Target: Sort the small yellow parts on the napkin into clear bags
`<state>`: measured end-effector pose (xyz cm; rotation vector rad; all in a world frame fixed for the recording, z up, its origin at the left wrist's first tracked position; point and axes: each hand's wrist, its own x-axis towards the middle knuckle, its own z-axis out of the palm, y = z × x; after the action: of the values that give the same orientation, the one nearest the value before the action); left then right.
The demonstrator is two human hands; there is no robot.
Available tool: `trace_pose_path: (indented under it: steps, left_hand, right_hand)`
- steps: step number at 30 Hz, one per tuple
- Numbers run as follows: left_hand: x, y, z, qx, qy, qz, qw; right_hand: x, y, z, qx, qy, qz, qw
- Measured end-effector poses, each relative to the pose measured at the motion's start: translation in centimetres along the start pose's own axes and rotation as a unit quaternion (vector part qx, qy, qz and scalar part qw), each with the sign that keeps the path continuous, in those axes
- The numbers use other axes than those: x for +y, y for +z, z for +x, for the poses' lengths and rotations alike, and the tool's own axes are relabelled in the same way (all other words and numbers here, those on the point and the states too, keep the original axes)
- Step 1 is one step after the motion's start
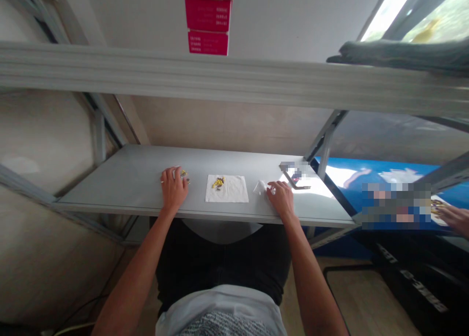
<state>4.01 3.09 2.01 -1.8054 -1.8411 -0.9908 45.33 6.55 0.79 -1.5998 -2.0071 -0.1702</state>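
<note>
Head view: left hand (174, 189) cupped against small yellow scraps (183, 173), grip unclear; right hand (282, 200) at crumpled white tissue (261, 187), grip unclear; yellow crumple (218, 182) on white napkin (226, 189) between; grey steel shelf (120, 179), risk: stray wrist sweeping pieces off near edge.

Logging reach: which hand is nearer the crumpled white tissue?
Right. The right hand touches the crumpled white tissue on its right; the left hand sits well left, beyond the square napkin.
</note>
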Motion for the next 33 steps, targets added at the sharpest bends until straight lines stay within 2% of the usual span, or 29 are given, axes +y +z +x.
trace_pose_path:
  steps: [3,8,12,20,23,27,33]
  left_hand:
    - [0.0,-0.1,0.0,0.001,-0.002,-0.004,1.0]
    - [0.1,-0.1,0.0,0.006,-0.006,-0.011,1.0]
    - [0.1,-0.1,-0.2,0.004,-0.014,-0.016,1.0]
    - [0.2,-0.1,-0.2,0.008,-0.014,-0.019,1.0]
    - [0.2,-0.1,-0.2,0.009,-0.017,-0.02,1.0]
    - [0.3,-0.2,-0.2,0.004,-0.024,-0.023,0.999]
    - [0.4,-0.2,-0.2,-0.001,-0.025,-0.025,0.999]
  right_hand:
    - [0.1,-0.7,0.8,-0.054,-0.038,-0.023,0.998]
    - [0.7,-1.3,1.8,-0.07,-0.055,-0.052,0.995]
    - [1.2,-0.9,1.6,-0.093,-0.045,0.001,0.995]
    - [2.6,-1.7,1.9,-0.194,-0.102,0.049,0.974]
    - [2.6,-2.0,2.1,-0.171,-0.072,0.055,0.981]
    - [2.4,-2.1,1.7,-0.095,-0.041,0.096,0.99]
    - [1.6,-3.0,1.8,0.017,0.004,0.194,0.981]
